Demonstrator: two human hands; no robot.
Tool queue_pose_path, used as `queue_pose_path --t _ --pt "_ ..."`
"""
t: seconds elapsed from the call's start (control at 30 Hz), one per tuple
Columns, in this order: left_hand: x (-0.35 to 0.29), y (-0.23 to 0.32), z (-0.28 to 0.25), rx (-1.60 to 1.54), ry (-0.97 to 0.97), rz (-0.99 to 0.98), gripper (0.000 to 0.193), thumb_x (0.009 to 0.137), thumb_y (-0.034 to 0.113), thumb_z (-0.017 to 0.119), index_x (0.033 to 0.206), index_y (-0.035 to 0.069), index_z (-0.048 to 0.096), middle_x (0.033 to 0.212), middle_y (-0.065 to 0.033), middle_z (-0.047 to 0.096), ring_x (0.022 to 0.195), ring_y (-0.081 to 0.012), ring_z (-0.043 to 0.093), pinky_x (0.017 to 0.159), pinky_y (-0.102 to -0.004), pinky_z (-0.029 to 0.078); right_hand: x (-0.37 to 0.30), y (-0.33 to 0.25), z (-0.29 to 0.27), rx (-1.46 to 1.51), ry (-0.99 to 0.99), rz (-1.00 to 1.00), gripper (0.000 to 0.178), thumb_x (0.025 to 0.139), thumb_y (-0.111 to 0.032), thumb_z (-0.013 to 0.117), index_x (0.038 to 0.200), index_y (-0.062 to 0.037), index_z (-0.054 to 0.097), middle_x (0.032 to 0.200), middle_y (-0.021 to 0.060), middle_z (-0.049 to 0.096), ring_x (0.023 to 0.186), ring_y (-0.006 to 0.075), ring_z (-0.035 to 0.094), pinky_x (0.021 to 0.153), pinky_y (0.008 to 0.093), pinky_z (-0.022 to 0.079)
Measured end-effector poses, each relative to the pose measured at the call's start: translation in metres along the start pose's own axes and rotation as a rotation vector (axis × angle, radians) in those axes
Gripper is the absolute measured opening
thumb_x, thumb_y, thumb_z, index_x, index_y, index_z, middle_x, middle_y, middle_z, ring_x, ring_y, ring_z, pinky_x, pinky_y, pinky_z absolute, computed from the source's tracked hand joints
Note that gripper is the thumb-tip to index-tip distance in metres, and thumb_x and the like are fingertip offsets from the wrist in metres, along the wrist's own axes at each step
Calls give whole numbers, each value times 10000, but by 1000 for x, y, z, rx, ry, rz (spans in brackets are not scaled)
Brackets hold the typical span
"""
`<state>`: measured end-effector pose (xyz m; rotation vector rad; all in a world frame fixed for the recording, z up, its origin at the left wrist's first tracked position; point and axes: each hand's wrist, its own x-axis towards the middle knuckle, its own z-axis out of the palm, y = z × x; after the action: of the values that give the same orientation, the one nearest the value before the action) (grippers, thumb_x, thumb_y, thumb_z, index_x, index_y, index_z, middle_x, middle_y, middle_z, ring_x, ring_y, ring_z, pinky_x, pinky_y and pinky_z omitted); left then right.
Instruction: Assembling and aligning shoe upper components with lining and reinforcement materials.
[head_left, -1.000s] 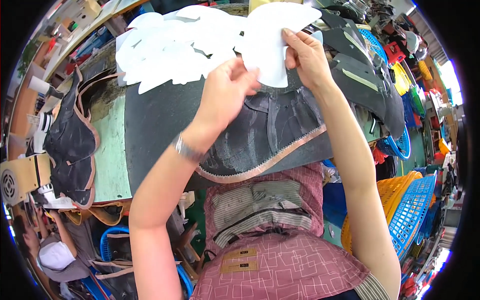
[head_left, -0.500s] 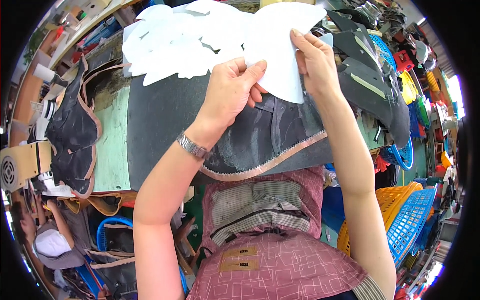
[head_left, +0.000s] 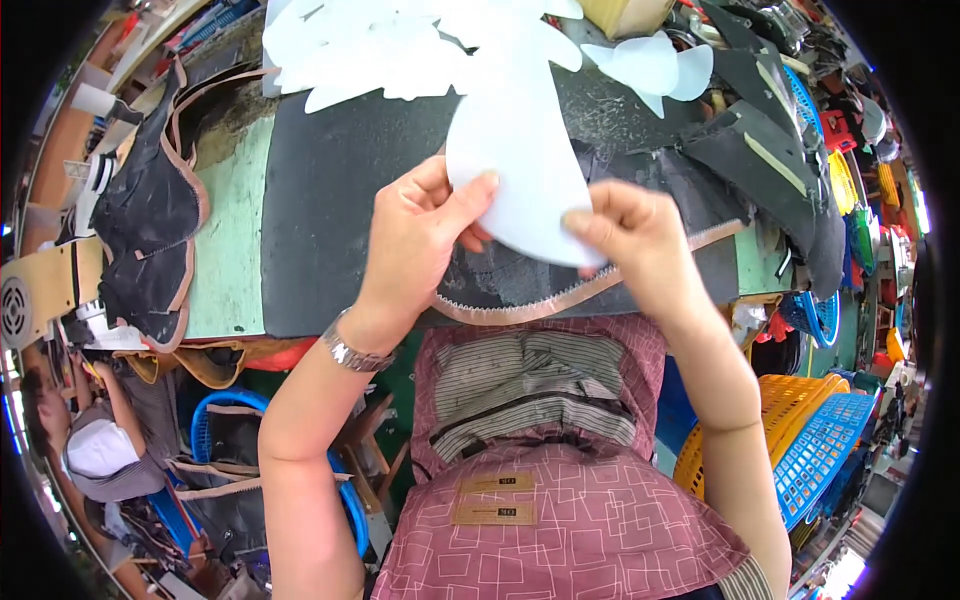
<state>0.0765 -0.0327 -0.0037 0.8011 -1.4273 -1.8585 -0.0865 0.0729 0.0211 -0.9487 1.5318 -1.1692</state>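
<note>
Between my hands is a white curved cut-out sheet (head_left: 525, 170), thin and smooth, with a rounded lower edge. My left hand (head_left: 415, 235) pinches its left edge between thumb and fingers. At its lower right edge my right hand (head_left: 640, 240) is closed, thumb on top and fingers beneath. Below the sheet lies a black panel with a zigzag-stitched pinkish border (head_left: 520, 312), partly hidden by my hands and the sheet. Many similar white cut-outs (head_left: 370, 50) lie overlapped at the far side of the table, and a few more white pieces (head_left: 650, 68) lie to their right.
A dark mat (head_left: 320, 220) covers the green tabletop (head_left: 235, 250). Black pieces with pale strips (head_left: 755, 150) are stacked at right, a black trimmed panel (head_left: 150, 215) at left. Yellow (head_left: 790, 395) and blue (head_left: 825, 450) baskets stand low at right. Another person (head_left: 105, 445) is at lower left.
Both hands have drawn the white sheet nearer to me, over the black panel. My right hand has shifted from the sheet's upper right side to its lower right edge.
</note>
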Motion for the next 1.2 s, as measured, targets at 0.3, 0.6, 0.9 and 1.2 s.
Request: queue_pose_path --t 0.3,0.6,0.9,1.2 --pt "11 -13 -57 535 10 -13 541 762 40 624 1244 3 382 750 -56 616 680 -96 563 629 -238 458 1 54 35 -112 -3 118 184 842 -117 563 966 12 604 647 23 574 588 64 501 523 238 429" --pt "3 -21 -59 764 -42 -83 633 747 23 635 1301 49 331 677 -17 579 637 -84 541 637 -232 441 -6 58 40 -269 10 97 387 773 -59 587 1137 -13 465 572 79 529 519 134 496 521 290 394" --pt "-1 -23 -51 1310 -84 386 375 698 19 618 1061 49 530 807 -70 533 819 -226 554 676 -317 469 1 56 39 -364 23 26 374 749 -75 579 1103 -24 469 586 122 554 550 252 567 535 349 420" --pt "-10 -34 -40 986 -498 627 176 644 -2 584 815 35 608 865 -80 585 835 -232 578 688 -313 498 -22 82 19 -1135 -133 -893 263 646 -151 546 889 -50 546 984 78 539 922 206 533 726 325 451"
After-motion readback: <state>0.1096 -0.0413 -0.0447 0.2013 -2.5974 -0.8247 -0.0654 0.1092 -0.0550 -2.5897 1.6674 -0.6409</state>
